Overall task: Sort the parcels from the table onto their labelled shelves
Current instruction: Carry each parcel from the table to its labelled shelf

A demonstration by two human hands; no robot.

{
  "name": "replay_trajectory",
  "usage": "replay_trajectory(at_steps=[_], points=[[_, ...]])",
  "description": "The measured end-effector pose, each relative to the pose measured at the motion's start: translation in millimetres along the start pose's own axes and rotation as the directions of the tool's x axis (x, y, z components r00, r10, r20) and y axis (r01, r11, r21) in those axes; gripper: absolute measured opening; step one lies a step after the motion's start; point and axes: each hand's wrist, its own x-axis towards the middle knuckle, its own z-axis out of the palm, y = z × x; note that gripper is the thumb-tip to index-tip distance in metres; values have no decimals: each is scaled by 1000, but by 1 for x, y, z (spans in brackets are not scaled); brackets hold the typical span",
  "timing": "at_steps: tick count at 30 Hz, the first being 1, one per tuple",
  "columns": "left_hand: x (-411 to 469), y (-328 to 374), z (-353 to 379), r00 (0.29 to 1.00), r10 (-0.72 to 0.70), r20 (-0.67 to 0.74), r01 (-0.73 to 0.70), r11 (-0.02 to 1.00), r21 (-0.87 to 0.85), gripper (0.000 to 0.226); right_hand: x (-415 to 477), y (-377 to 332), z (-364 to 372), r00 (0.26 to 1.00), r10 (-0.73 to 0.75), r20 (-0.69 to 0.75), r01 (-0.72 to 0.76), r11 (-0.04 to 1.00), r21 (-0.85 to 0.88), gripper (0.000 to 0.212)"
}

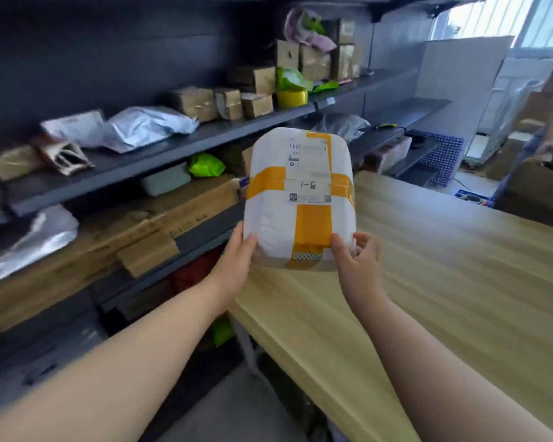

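I am holding the white parcel (300, 199), cross-taped in yellow and marked "1-8", above the desk (444, 282), my left hand (237, 263) and right hand (358, 266) gripping its lower corners, beside the shelves (160, 148).

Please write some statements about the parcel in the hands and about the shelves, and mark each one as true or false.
1. The left hand and the right hand both grip the white parcel at its lower end. True.
2. The handwritten label on the parcel reads 2-5. False: it reads 1-8.
3. Blue tape is wrapped around the parcel. False: the tape is orange.
4. Cardboard boxes stand on the upper shelf. True.
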Motion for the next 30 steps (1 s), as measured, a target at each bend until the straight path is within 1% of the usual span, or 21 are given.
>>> replay_trajectory(at_steps=[2, 3, 6, 8, 10, 12, 15, 18, 21, 23, 25, 27, 30], points=[[-25, 1, -47, 998, 24, -62, -24, 1000, -4, 43, -18, -17, 38, 995, -45, 92, 45, 999, 0, 75], [-40, -1, -71, 995, 26, -98, -26, 1000, -1, 43, -30, -25, 58, 989, -69, 134, 70, 998, -4, 74], [-92, -11, -142, 977, 18, -213, -17, 1000, 8, 45, -78, -49, 118, 957, -154, 246, 158, 987, 3, 60], [-132, -16, -186, 956, 26, -291, -20, 1000, 23, 48, -118, -57, 160, 933, -188, 306, 191, 981, 22, 55], [-176, -22, -231, 926, 36, -377, -28, 999, 27, 47, -165, -62, 202, 895, -228, 383, 222, 973, 61, 54], [-222, -25, -277, 889, 55, -455, -40, 998, 43, 42, -216, -67, 245, 853, -236, 465, 213, 972, 103, 59], [-293, -35, -351, 821, 69, -567, -18, 995, 96, 45, -294, -81, 306, 789, -284, 545, 223, 959, 177, 64], [-369, -45, -415, 735, 35, -677, 17, 997, 70, 46, -374, -94, 358, 710, -306, 635, 201, 951, 234, 53], [-446, -50, -456, 627, 11, -779, 65, 996, 66, 44, -452, -96, 399, 575, -320, 754, 166, 947, 275, 60], [-496, -53, -475, 548, 9, -837, 74, 996, 59, 40, -499, -99, 420, 474, -324, 819, 161, 946, 281, 60], [-544, -60, -492, 470, -6, -883, 124, 990, 60, 35, -543, -102, 440, 370, -321, 872, 161, 946, 280, 59], [-591, -68, -507, 365, -15, -931, 144, 989, 41, 32, -586, -106, 458, 256, -325, 910, 171, 942, 289, 58], [-655, -81, -522, 180, -56, -982, 165, 986, -26, 32, -652, -108, 483, 85, -297, 951, 140, 948, 284, 58]])
